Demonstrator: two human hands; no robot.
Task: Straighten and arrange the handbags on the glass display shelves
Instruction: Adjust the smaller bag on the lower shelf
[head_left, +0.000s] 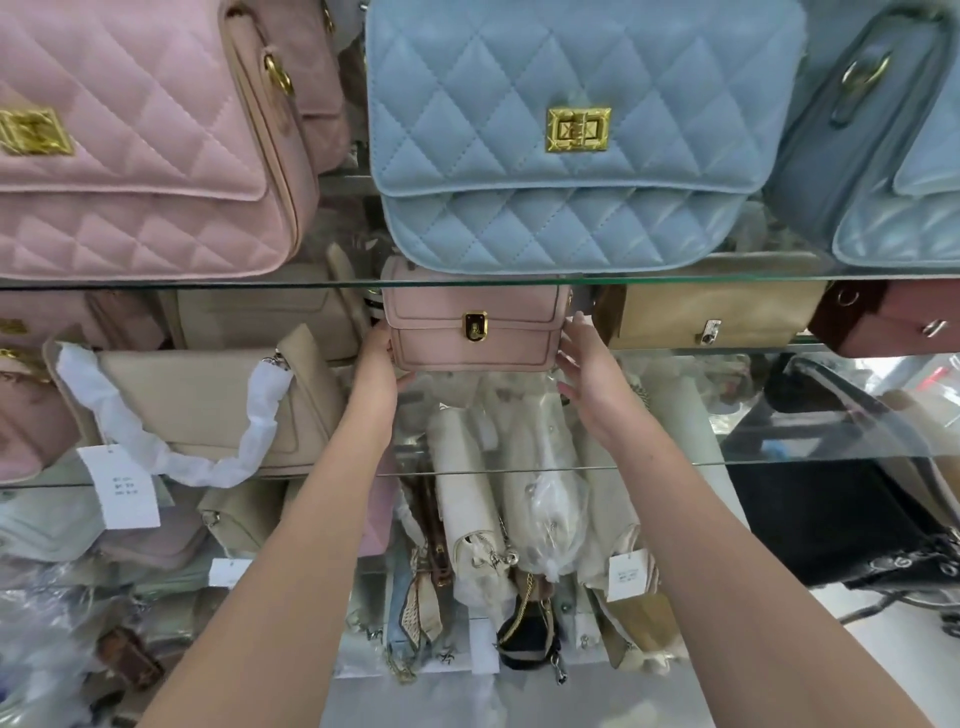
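Fingers (575, 332) of right hand (584, 371) straight, flat against the right end of the small pink handbag (441, 351); left hand (379, 358) curls under its lower left corner. The bag is at the middle glass shelf (779, 460), between the beige bag (208, 400) and the tan bag (711, 317); resting or lifted, unclear. Advice: even pressure on both ends, clasp (475, 327) squared forward.

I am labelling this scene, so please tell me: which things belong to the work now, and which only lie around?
In the job: small pink handbag, left hand, right hand.
Lying about: blue quilted bag, beige bag with wrapped strap, white price tag, plastic-wrapped bags.
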